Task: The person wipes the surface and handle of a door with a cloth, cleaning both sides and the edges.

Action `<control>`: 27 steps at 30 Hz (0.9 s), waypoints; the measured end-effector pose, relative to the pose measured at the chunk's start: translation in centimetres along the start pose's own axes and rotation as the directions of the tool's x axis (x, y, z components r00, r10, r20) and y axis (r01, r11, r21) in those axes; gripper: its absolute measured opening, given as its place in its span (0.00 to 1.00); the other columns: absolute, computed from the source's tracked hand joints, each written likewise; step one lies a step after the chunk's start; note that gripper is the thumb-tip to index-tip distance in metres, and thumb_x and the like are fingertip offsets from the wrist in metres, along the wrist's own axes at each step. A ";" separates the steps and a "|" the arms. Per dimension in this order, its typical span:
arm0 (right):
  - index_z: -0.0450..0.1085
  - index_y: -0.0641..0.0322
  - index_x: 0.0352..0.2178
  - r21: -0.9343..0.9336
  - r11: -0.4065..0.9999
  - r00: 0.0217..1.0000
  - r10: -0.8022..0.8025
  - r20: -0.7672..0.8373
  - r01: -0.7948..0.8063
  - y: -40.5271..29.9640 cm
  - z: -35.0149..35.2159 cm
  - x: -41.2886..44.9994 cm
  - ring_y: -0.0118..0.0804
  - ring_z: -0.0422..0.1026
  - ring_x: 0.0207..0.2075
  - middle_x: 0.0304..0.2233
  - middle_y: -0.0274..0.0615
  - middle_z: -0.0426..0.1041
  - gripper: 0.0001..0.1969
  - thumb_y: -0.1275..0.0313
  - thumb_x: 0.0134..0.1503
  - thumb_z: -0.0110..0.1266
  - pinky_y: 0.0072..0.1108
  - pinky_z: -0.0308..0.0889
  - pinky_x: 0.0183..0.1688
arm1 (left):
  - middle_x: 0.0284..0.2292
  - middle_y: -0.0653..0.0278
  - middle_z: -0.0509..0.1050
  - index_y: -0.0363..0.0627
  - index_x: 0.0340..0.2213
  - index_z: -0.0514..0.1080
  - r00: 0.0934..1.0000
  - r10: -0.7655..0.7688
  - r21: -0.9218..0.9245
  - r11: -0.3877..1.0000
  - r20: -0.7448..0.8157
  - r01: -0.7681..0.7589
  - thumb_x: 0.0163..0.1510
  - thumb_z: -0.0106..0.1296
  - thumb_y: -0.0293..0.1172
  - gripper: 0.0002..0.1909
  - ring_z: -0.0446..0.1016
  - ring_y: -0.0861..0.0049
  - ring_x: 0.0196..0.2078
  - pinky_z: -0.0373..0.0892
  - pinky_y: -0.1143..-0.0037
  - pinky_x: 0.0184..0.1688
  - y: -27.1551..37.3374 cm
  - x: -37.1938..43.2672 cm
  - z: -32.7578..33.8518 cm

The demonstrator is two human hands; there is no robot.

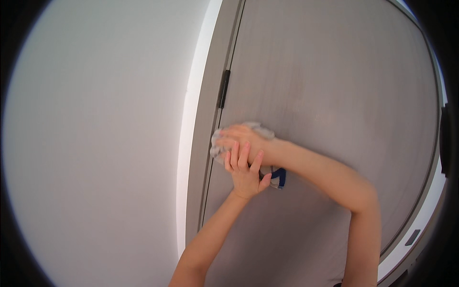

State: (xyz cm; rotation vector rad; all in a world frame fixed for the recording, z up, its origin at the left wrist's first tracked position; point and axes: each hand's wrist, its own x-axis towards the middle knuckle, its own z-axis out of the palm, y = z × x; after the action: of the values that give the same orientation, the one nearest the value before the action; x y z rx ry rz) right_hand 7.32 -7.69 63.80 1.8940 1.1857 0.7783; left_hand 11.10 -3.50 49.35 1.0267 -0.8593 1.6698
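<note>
My right hand (247, 138), blurred, presses a crumpled light grey cloth (263, 131) against the grey-brown door (322, 89), close to its hinge edge. The cloth bunches out around the fingers. A loose tail with a dark blue band (279, 177) hangs below the right wrist. My left hand (245, 175) has its fingers apart and its back towards me. Its fingertips overlap the lower side of the right hand in this view; whether they touch it, I cannot tell. The left thumb lies beside the blue-banded tail.
A black hinge (224, 89) sits on the door's left edge, above the hands. The door frame (206, 118) runs alongside, with a pale wall (96, 143) to the left. At the far right is a dark fitting, perhaps a handle (444, 140), and a small dark plate (412, 237).
</note>
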 end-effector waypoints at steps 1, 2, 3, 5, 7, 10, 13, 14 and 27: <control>0.75 0.46 0.42 -0.043 0.998 0.998 0.049 -0.044 -0.051 1.7 -1.3 0.1 0.43 0.65 0.60 0.54 0.36 0.70 0.15 0.69 0.51 0.53 0.37 0.60 0.60 | 0.63 0.47 0.54 0.52 0.62 0.57 1.000 0.010 0.006 1.000 0.005 -0.010 0.60 0.36 0.58 0.34 0.49 0.41 0.66 0.39 0.51 0.64 -0.2 0.3 -0.3; 0.75 0.46 0.42 -0.088 0.991 0.993 0.099 -0.070 -0.105 3.5 -2.8 -0.4 0.43 0.65 0.60 0.55 0.36 0.70 0.16 0.70 0.50 0.53 0.38 0.61 0.60 | 0.64 0.47 0.53 0.52 0.62 0.57 1.000 0.008 0.013 1.000 -0.005 -0.008 0.60 0.36 0.58 0.34 0.49 0.41 0.66 0.39 0.51 0.64 0.1 0.4 0.0; 0.75 0.47 0.41 -0.191 0.957 0.972 0.195 -0.133 -0.218 5.1 -4.9 -0.6 0.44 0.66 0.58 0.54 0.36 0.70 0.16 0.72 0.49 0.53 0.38 0.62 0.58 | 0.64 0.47 0.53 0.52 0.62 0.57 1.000 0.007 0.027 1.000 -0.013 -0.006 0.61 0.35 0.58 0.34 0.48 0.41 0.66 0.39 0.51 0.64 0.1 0.5 0.1; 0.76 0.47 0.41 -0.275 0.906 0.940 0.273 -0.205 -0.323 5.9 -6.6 -0.4 0.46 0.67 0.57 0.53 0.37 0.71 0.16 0.74 0.48 0.54 0.39 0.64 0.56 | 0.64 0.47 0.53 0.52 0.62 0.57 1.000 0.008 0.029 1.000 -0.022 -0.007 0.61 0.35 0.59 0.35 0.48 0.41 0.67 0.39 0.51 0.64 -0.1 0.5 0.0; 0.76 0.48 0.39 -0.336 0.743 0.782 0.389 -0.486 -0.579 5.0 -6.4 0.2 0.48 0.68 0.55 0.51 0.39 0.72 0.16 0.75 0.47 0.55 0.40 0.65 0.54 | 0.64 0.47 0.53 0.51 0.62 0.57 1.000 0.011 0.035 0.999 -0.025 -0.010 0.61 0.35 0.59 0.35 0.48 0.41 0.67 0.40 0.52 0.64 -0.4 0.4 -0.2; 0.76 0.49 0.40 -0.171 0.893 0.873 0.340 -0.348 -0.416 -0.2 0.7 0.0 0.49 0.67 0.56 0.52 0.39 0.72 0.17 0.75 0.47 0.54 0.41 0.64 0.56 | 0.64 0.49 0.54 0.56 0.61 0.60 0.996 -0.071 -0.034 0.997 -0.051 0.069 0.59 0.37 0.60 0.34 0.49 0.43 0.67 0.39 0.51 0.64 -0.6 0.2 -0.1; 0.76 0.50 0.42 -0.041 0.970 0.956 0.227 -0.184 -0.238 -0.3 0.6 -0.7 0.49 0.66 0.57 0.53 0.39 0.71 0.18 0.76 0.47 0.54 0.42 0.61 0.58 | 0.65 0.43 0.51 0.47 0.63 0.54 0.996 -0.066 -0.025 0.998 -0.067 0.064 0.62 0.33 0.59 0.37 0.48 0.40 0.66 0.44 0.50 0.63 -0.2 0.7 -0.1; 0.76 0.50 0.43 -0.062 0.977 0.974 0.196 -0.110 -0.204 0.1 -0.8 -1.0 0.49 0.66 0.58 0.54 0.39 0.71 0.20 0.75 0.47 0.54 0.43 0.60 0.59 | 0.64 0.43 0.50 0.45 0.63 0.54 0.994 -0.075 -0.039 0.997 -0.079 0.072 0.62 0.32 0.59 0.37 0.47 0.40 0.67 0.44 0.50 0.63 -0.3 0.8 -0.2; 0.74 0.47 0.44 -0.089 0.872 0.863 0.453 -0.223 -0.481 -8.8 -0.4 -7.8 0.47 0.63 0.61 0.57 0.41 0.68 0.17 0.69 0.51 0.53 0.44 0.59 0.60 | 0.64 0.41 0.51 0.38 0.62 0.54 0.948 -0.317 -0.195 0.931 -0.008 0.310 0.64 0.33 0.57 0.38 0.47 0.41 0.67 0.44 0.50 0.63 3.0 0.2 -1.1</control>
State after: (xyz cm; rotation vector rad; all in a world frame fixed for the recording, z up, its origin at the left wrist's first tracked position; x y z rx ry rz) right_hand 0.04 -12.23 55.82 2.0450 0.7498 1.3031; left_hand 7.91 -3.31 48.87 0.9403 -0.7682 1.3068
